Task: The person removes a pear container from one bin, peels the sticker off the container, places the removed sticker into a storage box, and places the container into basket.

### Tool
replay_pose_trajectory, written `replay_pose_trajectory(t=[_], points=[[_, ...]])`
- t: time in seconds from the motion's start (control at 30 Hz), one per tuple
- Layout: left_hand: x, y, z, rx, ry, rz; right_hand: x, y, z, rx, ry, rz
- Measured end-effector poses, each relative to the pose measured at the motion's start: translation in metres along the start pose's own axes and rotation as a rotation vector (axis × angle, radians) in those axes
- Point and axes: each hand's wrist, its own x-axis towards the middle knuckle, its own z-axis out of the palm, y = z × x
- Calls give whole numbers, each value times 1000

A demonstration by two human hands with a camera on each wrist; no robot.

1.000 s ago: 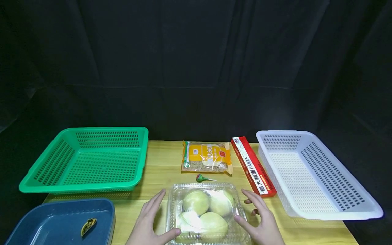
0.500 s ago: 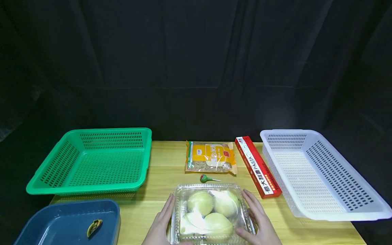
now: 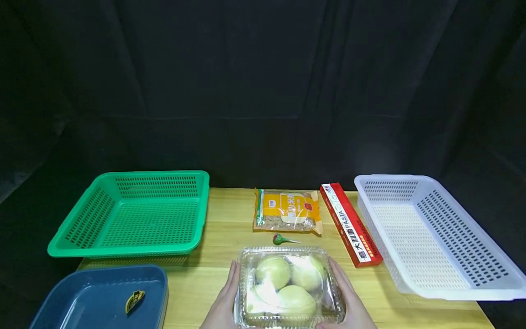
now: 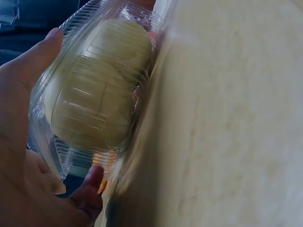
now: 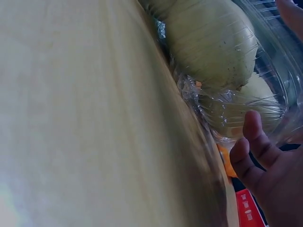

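A clear plastic clamshell box [image 3: 289, 287] with several pale green, rounded fruits inside stands at the table's near edge in the head view. My left hand [image 3: 225, 299] holds its left side, and my right hand [image 3: 349, 299] holds the right side. In the left wrist view the left thumb [image 4: 45, 54] lies along the rim while the other fingers bend by the far end of the box [image 4: 92, 90]. Crinkled film shows on the box [image 5: 227, 61] in the right wrist view, where the fingers [image 5: 255, 142] of the right hand curl near its side.
Beyond the box lie a lollipop [image 3: 285, 239], a yellow grain bag [image 3: 288, 211] and a red pasta box [image 3: 351, 226]. A green basket [image 3: 200, 214] and a blue tray [image 3: 162, 292] holding a small black-and-yellow item [image 3: 134, 301] stand left. A white basket [image 3: 394, 274] stands right.
Both hands have closed in from beside the clear box to its sides and now hold it. The whole head view has shifted slightly, with the scene sliding rightward.
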Motion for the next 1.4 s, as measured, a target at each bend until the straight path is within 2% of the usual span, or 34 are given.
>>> replay_pose_trajectory(t=[0.07,0.17,0.27,0.4,0.5,0.63,0.7,0.83,0.9,0.97,1.03,1.1,1.2,1.27,1.4], points=[[2,-2,1,25,8,8,0,4,-1,1,-8,10],[5,-4,2,97,13,24,-3,22,-3,7,-22,32],[6,-7,3,192,-3,55,-8,56,-4,34,-41,53],[4,-13,2,186,-7,55,-10,95,-3,132,-82,60],[2,-15,2,162,5,53,-13,105,-2,141,-94,53],[1,-18,3,242,40,98,-15,108,-3,62,-81,85],[2,-19,5,278,66,128,-16,108,-5,31,-70,116],[1,-21,8,276,107,182,-16,101,-7,-102,-52,118],[1,-22,8,270,130,209,-15,88,-6,-121,-40,108],[1,-22,9,264,143,224,-12,67,-5,-78,-39,109],[1,-21,9,257,151,217,-9,45,-3,27,-41,115],[1,-19,9,245,145,190,-6,25,-1,77,-30,114],[0,-17,8,231,132,136,-4,8,0,44,-6,104],[0,-15,8,223,124,113,-3,3,1,-16,21,101],[1,-15,8,211,115,110,-4,3,2,-65,37,70]])
